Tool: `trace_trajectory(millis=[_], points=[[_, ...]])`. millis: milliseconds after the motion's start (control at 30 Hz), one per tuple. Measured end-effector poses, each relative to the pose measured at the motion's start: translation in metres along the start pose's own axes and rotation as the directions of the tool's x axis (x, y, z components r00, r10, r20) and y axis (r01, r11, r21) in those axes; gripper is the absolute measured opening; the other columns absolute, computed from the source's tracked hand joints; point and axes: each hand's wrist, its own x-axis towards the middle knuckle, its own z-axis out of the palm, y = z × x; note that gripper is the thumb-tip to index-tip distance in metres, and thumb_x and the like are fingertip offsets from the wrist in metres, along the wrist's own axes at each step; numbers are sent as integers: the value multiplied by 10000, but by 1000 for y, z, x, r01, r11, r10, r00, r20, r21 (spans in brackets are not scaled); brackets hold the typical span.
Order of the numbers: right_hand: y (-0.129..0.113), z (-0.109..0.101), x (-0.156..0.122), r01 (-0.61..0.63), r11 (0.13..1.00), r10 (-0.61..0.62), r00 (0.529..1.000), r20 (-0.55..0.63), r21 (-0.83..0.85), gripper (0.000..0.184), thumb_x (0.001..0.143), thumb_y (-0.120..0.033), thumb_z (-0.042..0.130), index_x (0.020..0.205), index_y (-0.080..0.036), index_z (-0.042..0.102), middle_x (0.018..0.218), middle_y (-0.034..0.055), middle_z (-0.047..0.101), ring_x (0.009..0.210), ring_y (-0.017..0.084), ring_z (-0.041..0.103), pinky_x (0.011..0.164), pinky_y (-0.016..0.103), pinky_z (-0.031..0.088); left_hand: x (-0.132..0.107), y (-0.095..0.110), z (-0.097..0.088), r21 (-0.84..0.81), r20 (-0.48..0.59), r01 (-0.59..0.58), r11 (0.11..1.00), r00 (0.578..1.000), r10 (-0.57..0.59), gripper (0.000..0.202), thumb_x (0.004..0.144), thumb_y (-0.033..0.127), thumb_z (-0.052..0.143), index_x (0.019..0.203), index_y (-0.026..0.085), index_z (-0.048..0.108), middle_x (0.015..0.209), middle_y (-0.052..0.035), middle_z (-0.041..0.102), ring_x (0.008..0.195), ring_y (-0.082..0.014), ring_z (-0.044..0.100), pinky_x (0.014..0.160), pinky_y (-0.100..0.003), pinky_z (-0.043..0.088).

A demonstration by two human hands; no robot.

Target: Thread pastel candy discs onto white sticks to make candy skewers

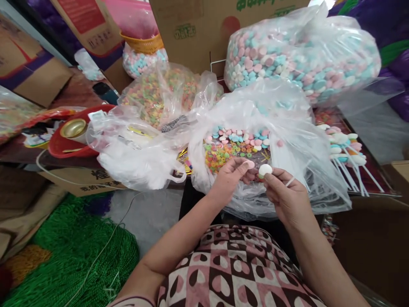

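Between the thumb and fingers of my left hand is a pale pink disc-shaped piece. My right hand is closed on a white stick, with a round white disc and a bit of green at its tip end. The two hands face each other just apart, over an open clear bag. Inside the bag lie small orange, green and yellow rings and, behind them, pink, blue and white discs. White sticks lie at the bag's right side.
A big clear bag of pastel discs stands behind. Left of it is a bag of coloured rings. Finished-looking sticks with stacked discs lie at right. A red basin and green stringy material are at left.
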Motion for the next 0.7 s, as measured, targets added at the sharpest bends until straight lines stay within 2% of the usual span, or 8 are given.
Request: trace_trajectory(millis=[133, 267, 433, 600, 700], points=[[1, 4, 3, 52, 982, -52, 999, 5, -183, 314, 714, -426, 788, 868, -183, 663, 606, -51, 526, 446, 58, 263, 418, 235, 143, 0, -7, -2, 169, -16, -89, 982, 996, 93, 276, 810, 426, 728, 923, 177, 686, 844, 2, 690, 673, -96, 580, 635, -235, 466], [3, 4, 5, 81, 955, -91, 996, -22, -286, 323, 705, -451, 782, 814, -189, 627, 597, -55, 501, 473, 65, 259, 430, 231, 165, -1, -12, -1, 221, 6, -52, 974, 999, 52, 304, 802, 437, 732, 956, 179, 689, 911, -16, 713, 756, -115, 611, 701, -249, 494], [-2, 0, 0, 5, 977, 10, 997, 72, -213, 302, 769, -416, 749, 943, -186, 661, 622, -55, 486, 473, 67, 246, 421, 229, 180, 5, -11, -2, 130, -50, 54, 990, 998, -48, 336, 691, 382, 808, 892, 154, 663, 784, -1, 701, 671, -101, 616, 620, -226, 478], [-5, -8, -18, -16, 997, 22, 996, 82, -80, 286, 854, -371, 644, 1071, -188, 678, 872, 19, 617, 518, 79, 384, 429, 240, 255, 11, -7, -4, 40, -114, 94, 995, 990, -89, 342, 659, 360, 805, 870, 146, 642, 695, -4, 704, 593, -111, 653, 564, -216, 500], [-1, -11, -30, -32, 987, 56, 986, 156, -155, 369, 924, -445, 600, 1187, -192, 657, 776, -1, 600, 500, 88, 383, 435, 245, 270, 11, -7, -2, 37, -139, 87, 996, 987, -81, 316, 667, 333, 802, 864, 147, 640, 671, 2, 703, 574, -99, 645, 557, -204, 500]])
